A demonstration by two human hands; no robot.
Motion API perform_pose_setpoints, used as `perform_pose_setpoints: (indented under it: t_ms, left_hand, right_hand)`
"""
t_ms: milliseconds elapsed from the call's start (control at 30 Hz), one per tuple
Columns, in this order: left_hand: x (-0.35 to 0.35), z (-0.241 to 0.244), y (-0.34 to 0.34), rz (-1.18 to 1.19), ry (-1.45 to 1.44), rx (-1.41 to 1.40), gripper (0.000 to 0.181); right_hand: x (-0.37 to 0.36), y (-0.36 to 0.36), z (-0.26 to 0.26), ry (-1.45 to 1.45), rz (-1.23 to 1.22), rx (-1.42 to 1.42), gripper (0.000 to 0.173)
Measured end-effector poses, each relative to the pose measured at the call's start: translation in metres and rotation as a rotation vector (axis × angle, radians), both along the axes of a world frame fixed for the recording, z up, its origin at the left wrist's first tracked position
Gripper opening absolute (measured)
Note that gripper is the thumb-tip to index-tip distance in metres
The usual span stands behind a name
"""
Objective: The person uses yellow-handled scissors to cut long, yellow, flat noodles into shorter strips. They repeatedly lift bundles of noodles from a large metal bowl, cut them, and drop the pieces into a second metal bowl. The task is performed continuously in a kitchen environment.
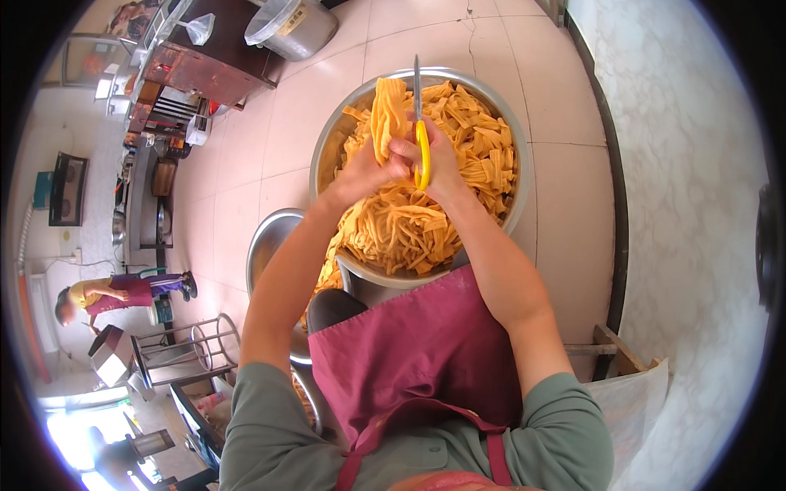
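My left hand (368,169) grips a folded bundle of yellow tofu-skin-like strips (389,113), held upright above a big round metal basin (522,178). Just beside it, my right hand (443,161) holds scissors with yellow handles (422,153), their blades pointing away from me and looking closed. The fingers of both hands meet near the bundle's lower end. Beneath them the basin is heaped with short cut pieces (479,132) on the far and right side, and longer strips (393,236) lie on the near side.
A second metal basin (261,236) with more yellow pieces stands left of my knees, a third (307,393) nearer me. A lined metal bucket (301,30) is at the far left. A person (116,291) stands by a metal rack (184,350). The marbled wall (681,184) runs along the right.
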State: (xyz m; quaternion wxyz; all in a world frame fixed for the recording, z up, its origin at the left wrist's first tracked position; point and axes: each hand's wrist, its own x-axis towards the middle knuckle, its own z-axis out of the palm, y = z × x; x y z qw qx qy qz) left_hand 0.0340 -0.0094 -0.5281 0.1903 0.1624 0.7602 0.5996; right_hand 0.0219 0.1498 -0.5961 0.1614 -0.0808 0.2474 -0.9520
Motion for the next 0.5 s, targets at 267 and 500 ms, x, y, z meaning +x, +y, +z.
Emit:
perform_pose_setpoints:
  t_ms: [267, 500]
  left_hand:
    - [-0.024, -0.013, -0.066, 0.334, -0.383, -0.232, 0.029]
    - [-0.058, 0.048, -0.104, 0.410, -0.421, -0.180, 0.013]
  right_hand:
    - [-0.005, -0.001, -0.022, -0.280, -0.017, 0.236, 0.044]
    - [0.013, -0.011, -0.019, 0.282, 0.261, 0.704, 0.037]
